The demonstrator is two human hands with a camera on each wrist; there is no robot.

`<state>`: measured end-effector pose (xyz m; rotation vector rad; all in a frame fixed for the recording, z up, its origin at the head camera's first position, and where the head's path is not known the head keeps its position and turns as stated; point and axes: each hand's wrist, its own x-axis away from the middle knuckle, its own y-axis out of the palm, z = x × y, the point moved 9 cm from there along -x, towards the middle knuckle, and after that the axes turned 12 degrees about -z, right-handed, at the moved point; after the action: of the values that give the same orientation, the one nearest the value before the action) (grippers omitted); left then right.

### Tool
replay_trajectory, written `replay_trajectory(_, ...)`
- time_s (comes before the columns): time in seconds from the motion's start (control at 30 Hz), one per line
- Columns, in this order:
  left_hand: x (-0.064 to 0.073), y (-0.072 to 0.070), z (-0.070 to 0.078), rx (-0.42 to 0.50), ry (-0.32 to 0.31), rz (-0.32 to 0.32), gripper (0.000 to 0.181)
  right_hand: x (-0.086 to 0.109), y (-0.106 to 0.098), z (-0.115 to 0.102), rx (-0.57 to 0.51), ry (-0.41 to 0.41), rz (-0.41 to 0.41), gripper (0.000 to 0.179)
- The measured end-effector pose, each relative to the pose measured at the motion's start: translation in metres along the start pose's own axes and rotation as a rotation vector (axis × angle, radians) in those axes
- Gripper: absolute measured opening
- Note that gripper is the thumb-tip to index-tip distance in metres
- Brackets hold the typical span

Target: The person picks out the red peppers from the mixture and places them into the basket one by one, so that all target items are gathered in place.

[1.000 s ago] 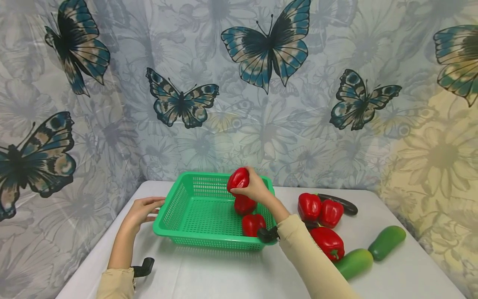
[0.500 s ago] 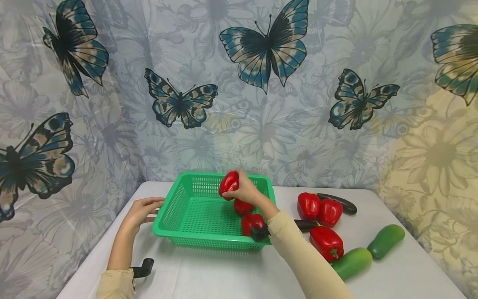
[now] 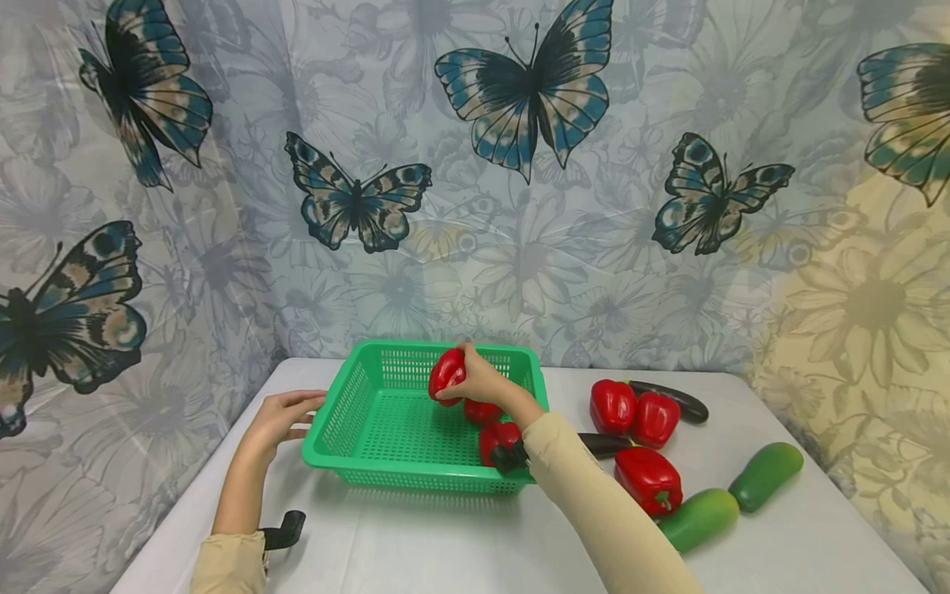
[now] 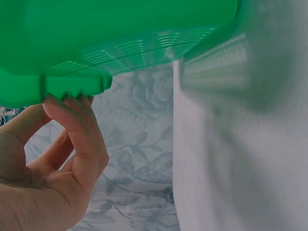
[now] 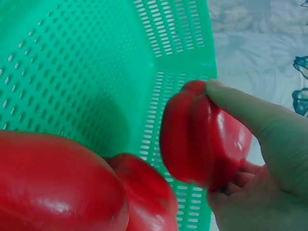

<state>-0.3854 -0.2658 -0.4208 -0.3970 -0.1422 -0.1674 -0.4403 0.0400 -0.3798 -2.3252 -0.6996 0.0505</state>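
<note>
Inside the green plastic basket (image 3: 404,472), toward its back, my right hand (image 3: 484,383) grips a red bell pepper (image 3: 446,377) between thumb and fingers. The right wrist view shows this bell pepper (image 5: 197,139) tilted and above the basket floor, near the slotted wall. Two more red bell peppers lie at the basket's right side: one (image 3: 482,412) partly behind my hand, the other (image 3: 496,439) partly covered by the wrist strap. My left hand (image 3: 275,421) touches the basket's left rim, and its fingertips (image 4: 53,100) meet the rim's edge in the left wrist view.
Right of the basket lie several red bell peppers (image 3: 649,480) on the white table (image 3: 416,544). One dark eggplant (image 3: 679,402) sits behind them, and another eggplant (image 3: 604,444) lies partly behind my right sleeve. Two green oblong fruits (image 3: 767,476) lie farther right. Butterfly-printed cloth (image 3: 527,305) hangs behind.
My right hand has moved left and slightly down with the red bell pepper, from the basket's right back part toward its middle. My left hand stays at the rim.
</note>
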Motion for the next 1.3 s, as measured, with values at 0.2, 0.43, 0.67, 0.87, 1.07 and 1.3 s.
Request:
replay_trajectory(0.2, 0.001, -0.001, -0.001, -0.006, -0.01, -0.002, 0.056, -0.002, 0.004, -0.001, -0.025, 0.013, -0.028, 0.093)
replay_trajectory(0.43, 0.002, -0.002, -0.001, -0.004, -0.011, 0.001, 0.056, -0.006, 0.009, 0.0, -0.009, 0.011, -0.05, 0.088)
replay_trajectory(0.67, 0.001, -0.002, 0.0, 0.004, -0.014, 0.0, 0.056, -0.011, 0.01, 0.0, 0.026, 0.003, -0.05, 0.086)
replay_trajectory(0.87, 0.0, -0.001, -0.001, 0.003, -0.017, -0.003, 0.056, -0.016, 0.014, -0.002, 0.118, -0.014, -0.07, 0.087)
replay_trajectory(1.07, -0.001, 0.0, 0.0, 0.003, -0.01, -0.005, 0.055, -0.015, 0.017, 0.001, 0.168, 0.006, -0.095, 0.091)
replay_trajectory(1.3, -0.001, -0.001, -0.001, 0.002, -0.002, -0.006, 0.055, -0.014, 0.018, 0.01, 0.196, 0.046, -0.103, 0.086)
